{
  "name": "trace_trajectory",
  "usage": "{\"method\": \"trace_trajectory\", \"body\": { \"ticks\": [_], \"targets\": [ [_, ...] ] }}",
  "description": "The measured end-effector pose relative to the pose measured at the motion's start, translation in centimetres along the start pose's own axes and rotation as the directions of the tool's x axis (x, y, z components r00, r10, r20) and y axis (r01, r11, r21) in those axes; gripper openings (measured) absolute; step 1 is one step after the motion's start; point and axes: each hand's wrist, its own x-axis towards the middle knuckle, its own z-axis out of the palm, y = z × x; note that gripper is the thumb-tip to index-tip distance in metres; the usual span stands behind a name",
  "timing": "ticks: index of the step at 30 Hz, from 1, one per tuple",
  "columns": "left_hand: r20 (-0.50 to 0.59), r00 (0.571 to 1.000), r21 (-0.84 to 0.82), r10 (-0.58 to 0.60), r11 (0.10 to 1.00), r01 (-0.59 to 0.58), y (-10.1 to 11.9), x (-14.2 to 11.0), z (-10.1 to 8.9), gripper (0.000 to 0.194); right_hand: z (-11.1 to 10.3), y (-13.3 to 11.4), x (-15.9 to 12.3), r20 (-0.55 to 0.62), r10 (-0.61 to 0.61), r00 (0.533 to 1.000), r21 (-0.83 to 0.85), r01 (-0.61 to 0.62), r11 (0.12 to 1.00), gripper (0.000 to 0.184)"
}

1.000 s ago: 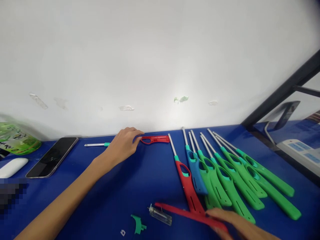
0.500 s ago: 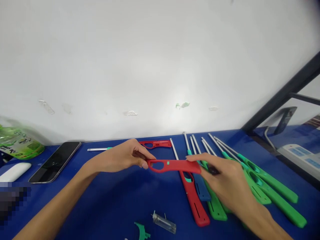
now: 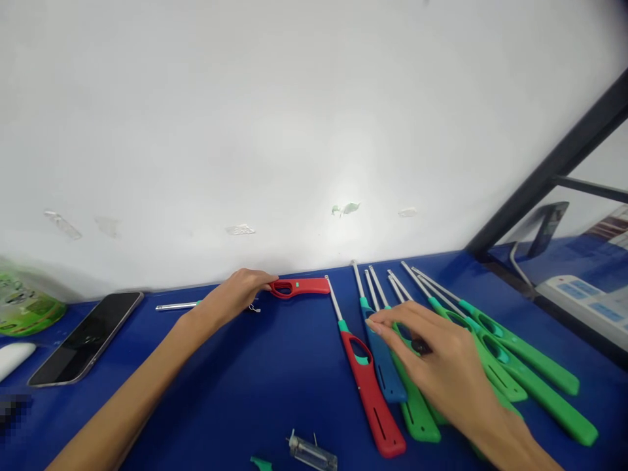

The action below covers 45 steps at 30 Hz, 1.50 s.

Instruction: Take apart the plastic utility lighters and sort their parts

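Observation:
My left hand (image 3: 243, 291) reaches to the back of the table and pinches the trigger-hole end of a red lighter handle shell (image 3: 309, 286). This shell lies level near the wall, smooth side up, with a small green square on it. The other red shell half seen there before is hidden. Beside the left fingers are a small metal clip (image 3: 254, 307) and a metal lighter tube (image 3: 176, 306). My right hand (image 3: 436, 360) hovers over the finished-looking lighters, thumb and forefinger together; a dark, round-ended object (image 3: 420, 347) shows in its curled fingers, its kind unclear.
Below the right hand lie a red lighter (image 3: 373, 399), a blue lighter (image 3: 387, 366) and several green lighters (image 3: 534, 379). A clear fuel tank (image 3: 314, 453) and green trigger (image 3: 261, 464) lie in front. Leftward are a phone (image 3: 88, 337) and bottle (image 3: 29, 304).
My left hand has carried the red shell away from me to the back, where the open half lay. My right hand has let go of the shell's other end. The view has shifted slightly.

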Motion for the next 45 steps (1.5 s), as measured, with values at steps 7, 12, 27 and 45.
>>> {"method": "trace_trajectory", "body": {
  "ticks": [7,12,27,45],
  "targets": [
    [0.127,0.992,-0.019,-0.018,1.0,0.02,-0.7,-0.4,0.5,0.031,0.2,-0.3,-0.2,0.036,-0.022,0.999,0.032,0.02,0.999,0.013],
    [0.142,0.989,-0.007,-0.053,0.998,0.054,-1.4,-0.3,0.6,0.031,0.6,0.0,-0.4,0.044,-0.031,0.999,0.047,0.029,0.998,0.012],
    [0.139,0.973,-0.035,-0.187,0.981,0.193,-0.2,-1.2,-0.3,0.032,1.2,0.7,-1.2,0.05,-0.05,0.997,0.048,0.048,0.998,0.01],
    [0.038,0.985,0.156,-0.166,0.975,0.159,2.0,-1.1,0.5,0.039,1.8,1.0,-1.7,0.114,-0.03,0.993,0.076,0.021,0.997,0.012]
  ]
}}
